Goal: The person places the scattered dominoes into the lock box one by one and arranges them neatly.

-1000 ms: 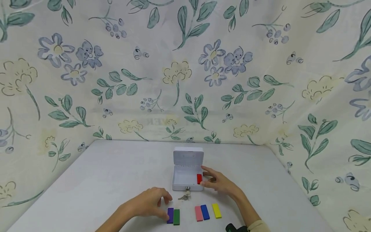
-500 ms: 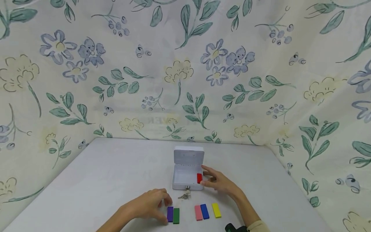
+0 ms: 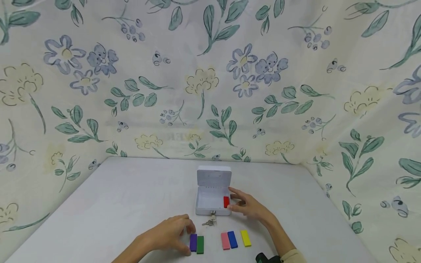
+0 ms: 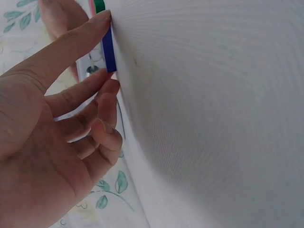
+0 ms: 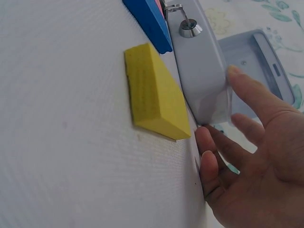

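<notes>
Purple block [image 3: 193, 243] looks light, stiff: pinch ends; left hand [image 3: 169, 232] half-curled there, grip unclear, right hand [image 3: 249, 207] half-spread, touching box [image 3: 204, 212].

The white table [image 3: 148, 190] before me carries an open box [image 3: 210, 200]. Nearer me lie a purple block [image 3: 193, 242], green block [image 3: 200, 244], pink block [image 3: 225, 241], blue block [image 3: 232, 239] and yellow block [image 3: 245, 238].

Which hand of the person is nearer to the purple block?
Left: the left hand spans the purple block end to end; the right hand is farther off, touching the box.
</notes>
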{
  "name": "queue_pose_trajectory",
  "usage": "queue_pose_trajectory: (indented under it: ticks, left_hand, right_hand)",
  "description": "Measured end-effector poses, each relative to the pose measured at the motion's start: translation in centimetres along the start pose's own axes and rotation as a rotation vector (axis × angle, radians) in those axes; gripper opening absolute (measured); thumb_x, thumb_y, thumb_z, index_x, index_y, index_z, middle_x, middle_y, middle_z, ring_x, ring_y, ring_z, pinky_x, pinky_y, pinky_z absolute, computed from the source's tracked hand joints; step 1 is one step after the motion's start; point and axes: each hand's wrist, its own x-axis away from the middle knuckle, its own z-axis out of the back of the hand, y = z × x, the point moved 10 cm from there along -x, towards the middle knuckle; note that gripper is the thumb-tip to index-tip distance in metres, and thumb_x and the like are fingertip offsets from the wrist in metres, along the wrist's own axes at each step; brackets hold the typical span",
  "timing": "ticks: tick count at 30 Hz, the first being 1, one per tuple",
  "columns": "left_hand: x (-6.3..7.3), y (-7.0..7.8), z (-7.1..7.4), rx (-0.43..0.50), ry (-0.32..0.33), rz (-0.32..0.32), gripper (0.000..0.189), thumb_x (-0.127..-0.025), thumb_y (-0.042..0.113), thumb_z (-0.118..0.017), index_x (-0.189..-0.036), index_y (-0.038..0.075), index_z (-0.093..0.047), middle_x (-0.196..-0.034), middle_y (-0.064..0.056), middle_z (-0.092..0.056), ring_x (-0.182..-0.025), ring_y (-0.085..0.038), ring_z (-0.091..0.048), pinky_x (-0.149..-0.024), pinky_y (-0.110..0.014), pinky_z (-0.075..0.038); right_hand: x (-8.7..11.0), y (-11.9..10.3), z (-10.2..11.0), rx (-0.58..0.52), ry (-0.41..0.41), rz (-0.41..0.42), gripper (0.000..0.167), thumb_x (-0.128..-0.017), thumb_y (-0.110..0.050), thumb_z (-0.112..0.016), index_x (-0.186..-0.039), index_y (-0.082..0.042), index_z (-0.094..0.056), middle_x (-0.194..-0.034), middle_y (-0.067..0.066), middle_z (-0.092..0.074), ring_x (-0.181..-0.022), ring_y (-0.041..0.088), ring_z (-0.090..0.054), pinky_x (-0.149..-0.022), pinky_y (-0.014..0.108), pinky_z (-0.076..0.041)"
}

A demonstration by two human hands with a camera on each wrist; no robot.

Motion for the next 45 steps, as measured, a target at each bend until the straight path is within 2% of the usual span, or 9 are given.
queue_pose_trajectory:
  ticks: [11, 23, 31, 37, 45]
  left_hand:
    - [-0.1, -0.3, 0.1, -0.007, 0.006, 0.016, 0.041, -0.069, 0.038, -0.085, -0.102, 0.021, -0.068, -0.096, 0.016, -0.057, -0.08, 0.001, -0.049, -0.068, -0.022, -0.043]
    - [-0.3, 0.4, 0.0, -0.049, 0.017, -0.034, 0.035, -0.073, 0.037, -0.082, -0.101, 0.019, -0.07, -0.093, 0.017, -0.057, -0.08, 0.002, -0.049, -0.07, -0.021, -0.044]
    - [0.1, 0.2, 0.4, -0.009, 0.011, -0.023, 0.036, -0.072, 0.034, -0.082, -0.102, 0.018, -0.07, -0.094, 0.017, -0.061, -0.082, 0.0, -0.05, -0.072, -0.022, -0.043]
    - [-0.1, 0.0, 0.9, 0.027, 0.033, -0.035, 0.036, -0.071, 0.03, -0.083, -0.101, 0.016, -0.072, -0.092, 0.017, -0.064, -0.082, -0.001, -0.05, -0.074, -0.021, -0.041]
    - [-0.3, -0.5, 1.1, 0.051, 0.037, -0.026, 0.038, -0.072, 0.032, -0.082, -0.105, 0.016, -0.072, -0.095, 0.017, -0.066, -0.082, -0.001, -0.051, -0.074, -0.022, -0.041]
  right_hand:
    - [0.0, -0.4, 0.1, -0.003, -0.004, 0.013, 0.074, -0.092, -0.033, -0.067, -0.154, -0.017, -0.03, -0.149, 0.025, -0.043, -0.111, 0.028, -0.058, -0.077, 0.034, -0.048]
    - [0.0, 0.1, 0.2, 0.005, 0.017, -0.023, 0.075, -0.09, -0.033, -0.069, -0.154, -0.019, -0.032, -0.149, 0.023, -0.044, -0.109, 0.027, -0.056, -0.075, 0.035, -0.047]
    - [0.0, 0.0, 0.0, 0.005, 0.01, 0.001, 0.075, -0.091, -0.032, -0.068, -0.154, -0.017, -0.031, -0.149, 0.025, -0.044, -0.109, 0.027, -0.057, -0.077, 0.036, -0.048]
    - [0.0, 0.0, 0.0, -0.001, 0.008, -0.009, 0.075, -0.091, -0.033, -0.068, -0.154, -0.017, -0.031, -0.149, 0.025, -0.043, -0.11, 0.028, -0.057, -0.076, 0.036, -0.048]
    - [0.1, 0.0, 0.0, -0.011, 0.0, -0.006, 0.075, -0.092, -0.033, -0.067, -0.154, -0.017, -0.03, -0.149, 0.025, -0.043, -0.11, 0.027, -0.057, -0.075, 0.035, -0.047]
